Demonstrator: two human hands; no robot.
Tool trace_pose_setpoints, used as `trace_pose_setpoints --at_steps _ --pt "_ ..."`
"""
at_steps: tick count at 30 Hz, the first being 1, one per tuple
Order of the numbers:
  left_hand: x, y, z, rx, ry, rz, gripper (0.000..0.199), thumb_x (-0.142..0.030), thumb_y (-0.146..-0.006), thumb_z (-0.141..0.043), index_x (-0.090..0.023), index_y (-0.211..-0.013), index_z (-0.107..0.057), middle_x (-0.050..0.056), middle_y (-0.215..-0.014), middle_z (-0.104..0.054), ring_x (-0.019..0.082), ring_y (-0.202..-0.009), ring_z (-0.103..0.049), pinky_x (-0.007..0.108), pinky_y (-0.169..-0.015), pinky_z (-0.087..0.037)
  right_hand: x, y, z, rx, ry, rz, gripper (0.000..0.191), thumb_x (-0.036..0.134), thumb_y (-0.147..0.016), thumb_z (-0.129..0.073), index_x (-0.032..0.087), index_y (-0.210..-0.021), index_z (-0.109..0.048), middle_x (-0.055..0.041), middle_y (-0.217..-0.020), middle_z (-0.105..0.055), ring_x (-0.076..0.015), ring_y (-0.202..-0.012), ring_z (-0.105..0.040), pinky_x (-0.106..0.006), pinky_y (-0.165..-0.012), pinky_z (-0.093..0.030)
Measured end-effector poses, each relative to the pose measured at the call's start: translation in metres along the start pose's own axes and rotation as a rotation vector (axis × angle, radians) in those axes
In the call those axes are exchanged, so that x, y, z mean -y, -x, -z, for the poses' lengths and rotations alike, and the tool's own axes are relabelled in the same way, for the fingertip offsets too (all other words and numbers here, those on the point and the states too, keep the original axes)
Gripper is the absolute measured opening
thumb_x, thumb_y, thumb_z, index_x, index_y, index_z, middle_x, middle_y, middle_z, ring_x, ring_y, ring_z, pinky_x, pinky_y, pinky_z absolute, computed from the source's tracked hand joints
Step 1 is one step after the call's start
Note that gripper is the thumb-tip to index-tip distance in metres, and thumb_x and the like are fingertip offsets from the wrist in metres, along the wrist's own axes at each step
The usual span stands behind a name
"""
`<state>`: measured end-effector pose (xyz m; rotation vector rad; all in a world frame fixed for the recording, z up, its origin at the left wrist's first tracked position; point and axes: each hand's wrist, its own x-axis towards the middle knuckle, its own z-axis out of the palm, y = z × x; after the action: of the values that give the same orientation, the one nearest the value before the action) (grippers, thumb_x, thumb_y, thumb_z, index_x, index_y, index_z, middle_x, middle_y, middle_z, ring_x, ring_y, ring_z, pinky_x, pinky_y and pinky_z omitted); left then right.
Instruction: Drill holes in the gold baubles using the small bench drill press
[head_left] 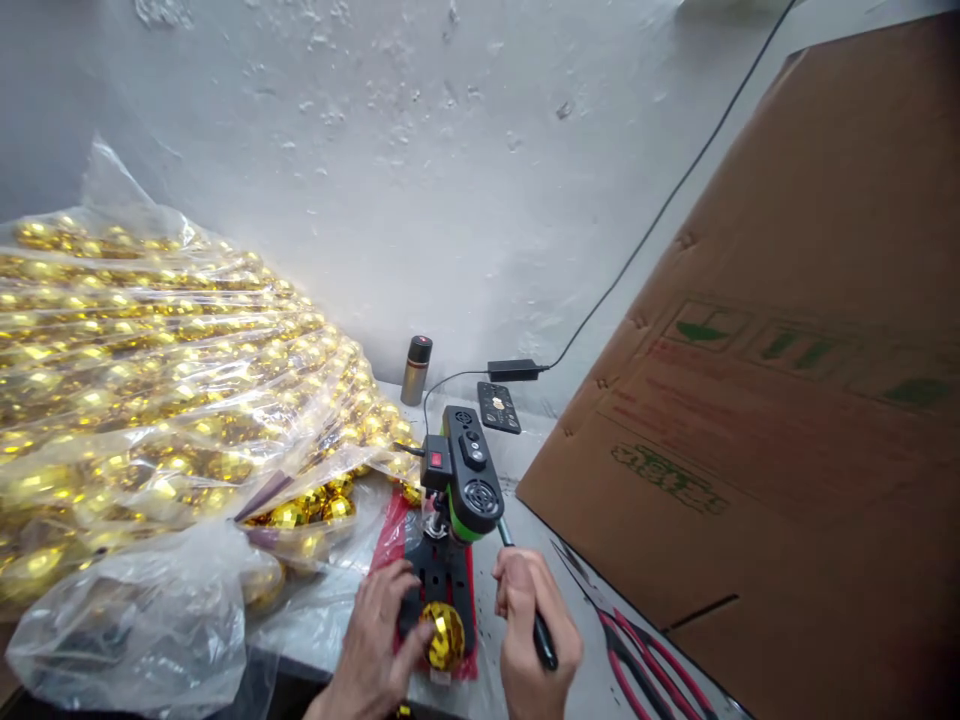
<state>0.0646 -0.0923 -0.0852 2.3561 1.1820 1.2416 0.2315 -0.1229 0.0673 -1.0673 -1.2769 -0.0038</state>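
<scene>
A shiny gold mirrored ball (445, 637) sits at the front of the black slotted base (444, 572) of a small bench drill press (474, 470). My left hand (379, 635) lies at the left of the base, its thumb touching the ball's side and its fingers spread apart from the thumb. With closed fingers, my right hand (534, 630) grips the black-ended lever handle (545, 643) that runs from the machine's right side. The drill head hides whatever is beneath it. Red plastic (390, 540) lies under the base.
A large clear bag (172, 400) of gold balls fills the left. A cardboard box (750, 400) stands at right, with red-handled pliers or cutters (637, 660) beside it. Behind the machine are a dark cylindrical can (416, 370), a phone-like flat object (499, 407) and a power adapter (514, 370).
</scene>
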Motion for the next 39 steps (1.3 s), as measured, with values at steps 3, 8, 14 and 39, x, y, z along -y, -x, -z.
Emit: trace_pose_setpoints --at_steps 3,8,14,39 --pt "0.018 -0.039 0.03 -0.116 -0.315 0.188 0.033 -0.023 -0.105 -0.045 -0.016 -0.128 -0.067 0.018 -0.125 -0.076 0.032 -0.117 -0.072 0.048 -0.102 -0.059 -0.004 0.009 -0.003 -0.023 -0.022 -0.031 0.033 0.021 -0.108 -0.05 0.022 -0.076 -0.055 0.0035 -0.068 -0.052 -0.0101 -0.056 -0.05 -0.022 -0.053 -0.041" --pt "0.038 -0.112 0.061 0.312 -0.67 0.558 0.035 -0.005 -0.099 -0.042 -0.008 -0.12 -0.07 0.025 -0.117 -0.078 0.035 -0.115 -0.073 0.046 -0.096 -0.059 -0.003 0.011 -0.004 -0.042 -0.048 -0.087 0.035 0.026 -0.108 -0.05 0.021 -0.074 -0.055 0.0024 -0.068 -0.051 -0.0109 -0.054 -0.047 -0.024 -0.051 -0.038" --pt "0.039 -0.122 0.056 0.413 -0.647 0.62 0.04 -0.021 -0.099 -0.062 -0.001 -0.134 -0.061 0.028 -0.104 -0.078 0.04 -0.099 -0.079 0.045 -0.082 -0.062 -0.008 0.016 -0.002 -0.006 -0.063 -0.081 0.035 0.025 -0.108 -0.05 0.021 -0.074 -0.056 0.0018 -0.07 -0.052 -0.0116 -0.058 -0.049 -0.024 -0.055 -0.041" --pt "0.016 -0.076 0.015 -0.022 1.087 0.89 0.067 -0.059 -0.084 -0.074 -0.021 -0.136 -0.055 0.012 -0.129 -0.075 0.026 -0.109 -0.077 0.041 -0.094 -0.064 -0.003 0.01 -0.005 -0.016 -0.039 -0.047 0.033 0.023 -0.109 -0.047 0.022 -0.077 -0.054 0.0034 -0.069 -0.05 -0.0102 -0.056 -0.045 -0.023 -0.053 -0.037"
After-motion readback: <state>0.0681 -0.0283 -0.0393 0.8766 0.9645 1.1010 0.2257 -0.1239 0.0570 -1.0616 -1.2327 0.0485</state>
